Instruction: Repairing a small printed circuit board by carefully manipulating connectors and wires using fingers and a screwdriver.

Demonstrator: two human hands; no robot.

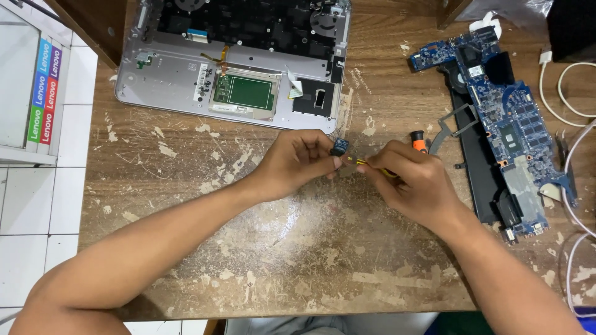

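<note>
My left hand (298, 160) pinches a small blue circuit part (339, 147) between thumb and fingers above the middle of the worn wooden table (279, 248). My right hand (413, 180) grips a thin yellow-handled tool (366, 165), and its tip touches the small part from the right. The two hands nearly meet, a little below the open laptop base (180, 80). An orange-and-black screwdriver handle (419, 140) sticks out just behind my right hand.
The silver laptop base lies opened at the back, with a green trackpad board (248, 92) showing. A blue motherboard (506, 118) on a black panel lies at the right. White cables (568, 93) run along the right edge. A white tiled floor lies left.
</note>
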